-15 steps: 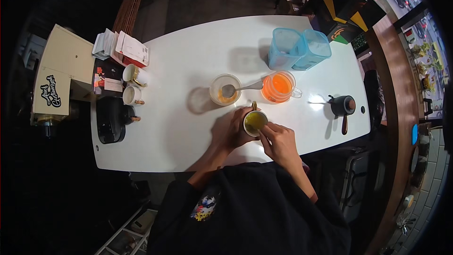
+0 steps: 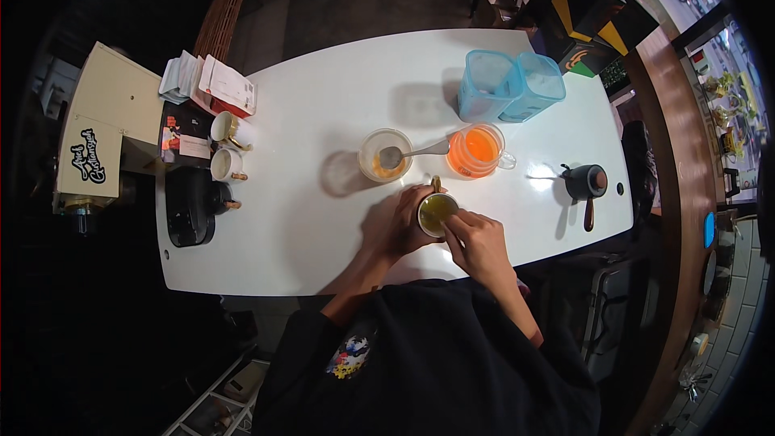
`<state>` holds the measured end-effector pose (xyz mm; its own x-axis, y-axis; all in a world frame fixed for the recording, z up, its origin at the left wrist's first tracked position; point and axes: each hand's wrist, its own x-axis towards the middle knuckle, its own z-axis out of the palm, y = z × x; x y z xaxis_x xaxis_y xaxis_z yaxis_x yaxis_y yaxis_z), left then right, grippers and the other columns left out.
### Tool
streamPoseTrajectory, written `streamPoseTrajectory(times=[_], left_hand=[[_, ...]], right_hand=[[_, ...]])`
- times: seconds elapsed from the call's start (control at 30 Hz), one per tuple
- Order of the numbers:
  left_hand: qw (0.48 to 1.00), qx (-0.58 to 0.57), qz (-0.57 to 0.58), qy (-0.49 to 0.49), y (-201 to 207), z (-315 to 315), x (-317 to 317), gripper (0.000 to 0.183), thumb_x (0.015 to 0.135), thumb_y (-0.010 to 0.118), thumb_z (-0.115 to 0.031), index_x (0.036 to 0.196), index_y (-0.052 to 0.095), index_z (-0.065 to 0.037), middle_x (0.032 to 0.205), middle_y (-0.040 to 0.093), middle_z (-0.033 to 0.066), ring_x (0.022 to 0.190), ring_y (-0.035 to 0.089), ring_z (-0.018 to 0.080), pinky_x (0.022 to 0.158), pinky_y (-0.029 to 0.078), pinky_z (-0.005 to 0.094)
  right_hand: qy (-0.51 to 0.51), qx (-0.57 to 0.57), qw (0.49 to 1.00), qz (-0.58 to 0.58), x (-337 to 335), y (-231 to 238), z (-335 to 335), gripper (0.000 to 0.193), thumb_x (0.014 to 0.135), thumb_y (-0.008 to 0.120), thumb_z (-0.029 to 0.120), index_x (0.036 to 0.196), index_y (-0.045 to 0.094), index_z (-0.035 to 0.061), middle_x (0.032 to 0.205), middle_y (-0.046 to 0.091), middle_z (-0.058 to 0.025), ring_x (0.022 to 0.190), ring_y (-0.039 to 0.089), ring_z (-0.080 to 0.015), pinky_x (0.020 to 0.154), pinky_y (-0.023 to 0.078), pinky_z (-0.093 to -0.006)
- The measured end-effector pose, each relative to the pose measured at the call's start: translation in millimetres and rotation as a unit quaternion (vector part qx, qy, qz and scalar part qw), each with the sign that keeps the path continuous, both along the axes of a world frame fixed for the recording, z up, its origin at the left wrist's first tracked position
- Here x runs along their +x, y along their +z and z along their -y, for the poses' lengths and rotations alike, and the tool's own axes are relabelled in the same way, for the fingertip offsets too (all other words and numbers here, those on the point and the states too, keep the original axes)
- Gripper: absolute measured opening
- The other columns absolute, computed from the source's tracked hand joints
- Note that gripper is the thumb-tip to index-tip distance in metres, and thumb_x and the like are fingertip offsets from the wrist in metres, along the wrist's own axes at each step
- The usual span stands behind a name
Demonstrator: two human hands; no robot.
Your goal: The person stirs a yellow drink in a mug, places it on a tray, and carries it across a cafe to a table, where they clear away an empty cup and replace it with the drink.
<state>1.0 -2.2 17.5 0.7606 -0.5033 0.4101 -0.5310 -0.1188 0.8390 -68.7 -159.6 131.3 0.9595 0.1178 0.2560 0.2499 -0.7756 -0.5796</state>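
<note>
A small mug (image 2: 437, 182) of yellow-green liquid (image 2: 437, 210) is near the table's front edge, its handle pointing away from me. Wrapped round its left side is my left hand (image 2: 407, 221). My right hand (image 2: 478, 240) is closed in a pinch over the mug's right rim; whatever sits between the fingertips is hidden. Just beyond, a clear cup (image 2: 362, 151) has a little orange residue inside. A metal spoon (image 2: 420, 148) lies with its bowl over this cup and its handle reaching toward a glass jug (image 2: 509, 161) of orange liquid (image 2: 482, 144).
Two blue translucent containers (image 2: 489, 85) stand at the far right. A dark long-handled pot (image 2: 586, 182) is at the right end of the white table (image 2: 307, 105). Two white mugs (image 2: 227, 164), paper packets (image 2: 226, 83) and a black device (image 2: 190, 206) line the left side, beside a cream machine (image 2: 105, 129).
Both hands keep nearly the same place on the mug. The liquid's surface looks slightly different, its dark patch less distinct.
</note>
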Motion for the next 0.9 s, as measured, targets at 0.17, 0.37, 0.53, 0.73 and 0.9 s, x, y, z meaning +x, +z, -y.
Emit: streamPoseTrajectory(times=[0.17,0.37,0.53,0.73,0.9], left_hand=[[0.999,0.038,0.027,0.001,9.2,0.6,-0.2,0.071,0.061,0.091,-0.012,0.123,0.058,-0.005,0.121,0.062,0.0107,0.115,0.057,0.0314,0.098,0.048,0.0414],[0.999,0.013,0.029,-0.001,0.5,1.9,0.6,0.073,0.059,0.092,-0.013,0.123,0.058,-0.005,0.122,0.062,0.0110,0.115,0.056,0.0333,0.100,0.046,0.0431],[0.999,0.025,0.023,0.002,10.2,-2.5,-1.0,0.075,0.058,0.090,-0.014,0.124,0.057,-0.005,0.121,0.061,0.0121,0.117,0.056,0.0341,0.103,0.044,0.0445],[0.999,0.046,0.025,0.001,2.9,-2.3,0.0,0.077,0.057,0.090,-0.015,0.125,0.056,-0.004,0.120,0.061,0.0133,0.120,0.055,0.0355,0.106,0.041,0.0457],[0.999,0.023,0.039,0.006,-4.5,-3.2,0.3,0.077,0.057,0.090,-0.016,0.126,0.056,-0.004,0.121,0.061,0.0139,0.120,0.055,0.0360,0.107,0.042,0.0461]], right_hand=[[-0.044,-0.006,0.999,0.005,-0.5,-0.9,7.0,0.009,0.084,0.068,0.005,0.081,0.060,0.0014,0.071,0.057,-0.0118,0.065,0.061,-0.0327,0.060,0.049,-0.0427],[-0.037,0.019,0.999,0.011,0.6,-4.9,-0.3,0.010,0.083,0.068,0.004,0.080,0.060,0.0005,0.073,0.058,-0.0125,0.066,0.061,-0.0335,0.061,0.049,-0.0436],[-0.002,0.002,1.000,-0.013,-4.9,3.8,3.9,0.010,0.083,0.068,0.002,0.079,0.060,0.0003,0.074,0.059,-0.0132,0.067,0.061,-0.0341,0.061,0.049,-0.0433],[-0.074,0.028,0.997,-0.003,2.4,-2.0,4.7,0.009,0.084,0.069,0.001,0.080,0.060,-0.0003,0.074,0.057,-0.0137,0.067,0.061,-0.0351,0.060,0.048,-0.0433],[-0.016,0.061,0.998,-0.004,0.9,-2.6,-1.9,0.009,0.084,0.068,0.001,0.080,0.060,-0.0006,0.073,0.057,-0.0141,0.067,0.060,-0.0355,0.060,0.048,-0.0438]])
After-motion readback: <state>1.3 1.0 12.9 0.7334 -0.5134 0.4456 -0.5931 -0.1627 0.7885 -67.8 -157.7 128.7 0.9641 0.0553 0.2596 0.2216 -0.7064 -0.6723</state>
